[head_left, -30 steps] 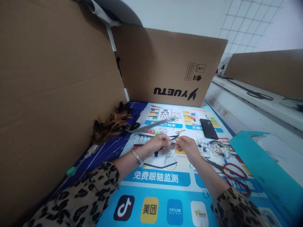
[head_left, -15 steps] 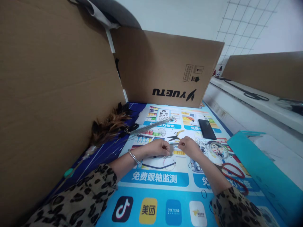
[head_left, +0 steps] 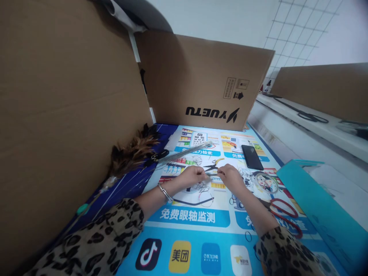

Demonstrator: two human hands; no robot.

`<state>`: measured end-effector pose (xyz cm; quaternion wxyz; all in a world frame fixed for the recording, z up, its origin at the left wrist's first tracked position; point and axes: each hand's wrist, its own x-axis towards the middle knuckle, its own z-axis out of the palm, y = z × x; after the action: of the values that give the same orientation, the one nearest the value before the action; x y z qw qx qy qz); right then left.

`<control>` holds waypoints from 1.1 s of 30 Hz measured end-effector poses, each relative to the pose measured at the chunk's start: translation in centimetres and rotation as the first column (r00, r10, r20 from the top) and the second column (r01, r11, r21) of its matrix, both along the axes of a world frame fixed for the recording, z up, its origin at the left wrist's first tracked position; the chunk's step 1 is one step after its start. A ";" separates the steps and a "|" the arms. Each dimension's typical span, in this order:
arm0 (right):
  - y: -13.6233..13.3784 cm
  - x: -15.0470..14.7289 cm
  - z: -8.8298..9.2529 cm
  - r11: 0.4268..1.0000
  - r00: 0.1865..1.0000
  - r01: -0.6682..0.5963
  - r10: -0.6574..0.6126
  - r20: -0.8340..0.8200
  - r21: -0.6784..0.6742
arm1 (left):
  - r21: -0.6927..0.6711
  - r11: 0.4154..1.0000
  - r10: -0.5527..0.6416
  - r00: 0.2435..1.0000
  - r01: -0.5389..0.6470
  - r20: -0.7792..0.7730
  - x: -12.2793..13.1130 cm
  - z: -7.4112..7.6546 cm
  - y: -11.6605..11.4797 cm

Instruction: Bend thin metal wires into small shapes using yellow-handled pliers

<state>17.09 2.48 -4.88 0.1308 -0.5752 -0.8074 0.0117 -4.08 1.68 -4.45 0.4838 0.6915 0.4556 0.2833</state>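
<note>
My left hand point(head_left: 194, 175), with a silver bangle at the wrist, is closed in a pinch near the middle of the printed table cover. Just right of it, my right hand point(head_left: 230, 177) also pinches. A short, thin dark strand point(head_left: 212, 174) spans the gap between my fingertips; its exact kind is too small to make out. Right behind the fingers lie pliers point(head_left: 213, 165) with a yellow handle showing. Beyond my left hand is a bundle of thin silvery wires point(head_left: 186, 152). Loose, tangled thin wire point(head_left: 202, 187) sits beside and below that hand.
Red-handled scissors point(head_left: 284, 208) lie by my right forearm, near small dark rings point(head_left: 248, 236). A black phone point(head_left: 252, 157) and a teal box point(head_left: 316, 214) are to the right. Brown feathers point(head_left: 133, 149) lie left, against cardboard panels point(head_left: 212, 76) at the left and back.
My left hand has risen slightly and turned, uncovering more of the tangled wire below it. My right hand has shifted a little; both stay pinched close together.
</note>
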 end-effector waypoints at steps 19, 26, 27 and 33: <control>-0.6 -0.2 -0.2 0.982 0.967 -0.107 0.065 0.247 0.158 | 0.079 0.984 0.150 0.978 -0.163 0.146 0.2 -0.2 0.0; -0.8 -0.6 0.2 0.969 0.957 -0.143 0.083 0.279 0.203 | 0.409 0.905 0.143 0.989 -0.122 -0.022 0.2 -0.4 0.0; -0.9 -0.7 0.2 0.966 0.957 -0.153 0.092 0.274 0.209 | 0.453 0.885 0.149 0.987 -0.110 -0.051 0.2 -0.4 0.0; -1.2 -1.1 0.1 0.942 0.954 -0.251 0.203 0.219 0.222 | 0.691 0.723 0.224 0.943 0.008 -0.245 0.0 -0.2 -0.4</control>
<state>15.97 1.30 -4.79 0.1203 -0.4554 -0.8725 -0.1301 -4.10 1.30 -4.65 0.0995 0.8281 0.4296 0.3460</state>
